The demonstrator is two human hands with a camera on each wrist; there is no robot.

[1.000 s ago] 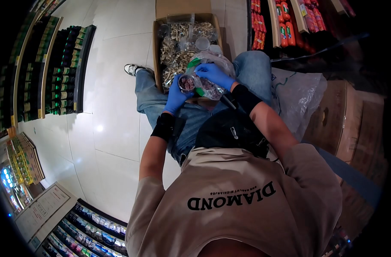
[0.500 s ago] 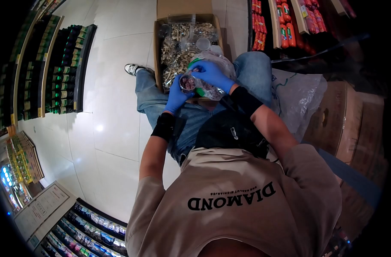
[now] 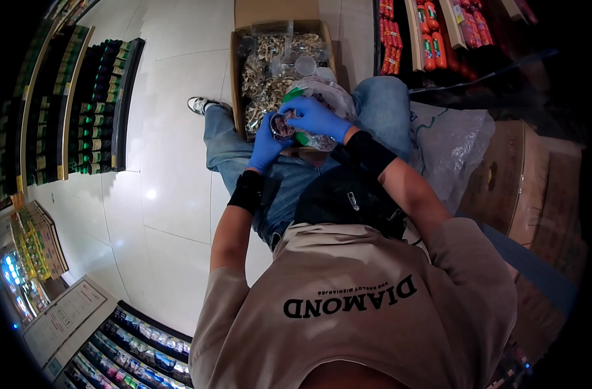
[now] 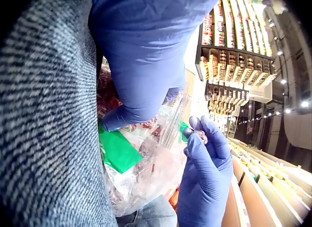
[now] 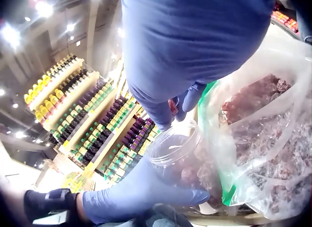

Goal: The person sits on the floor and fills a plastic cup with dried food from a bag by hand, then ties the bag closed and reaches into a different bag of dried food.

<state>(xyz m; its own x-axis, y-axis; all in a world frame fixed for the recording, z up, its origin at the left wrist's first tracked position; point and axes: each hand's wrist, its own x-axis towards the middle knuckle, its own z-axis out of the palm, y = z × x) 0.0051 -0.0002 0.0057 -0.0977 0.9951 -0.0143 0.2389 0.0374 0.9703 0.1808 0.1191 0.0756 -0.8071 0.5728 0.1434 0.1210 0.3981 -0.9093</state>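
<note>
In the head view, my blue-gloved left hand grips a clear plastic jar with wrinkled, dark reddish dried fruit inside. My right hand, gloved the same, is over the jar's mouth. Between its thumb and fingers it pinches a small reddish dried fruit piece, visible in the left wrist view. Just beyond the jar lies an open clear bag with a green strip, holding more of the dried fruit. The left hand hides part of the jar in the left wrist view.
An open cardboard box of brownish dried slices stands between the legs, with clear plastic containers on top. Clear plastic sheeting and brown cartons lie at the right. Bottle shelves line the left side.
My right hand has moved left from above the bag to the jar's mouth. The left hand and jar have stayed nearly in place.
</note>
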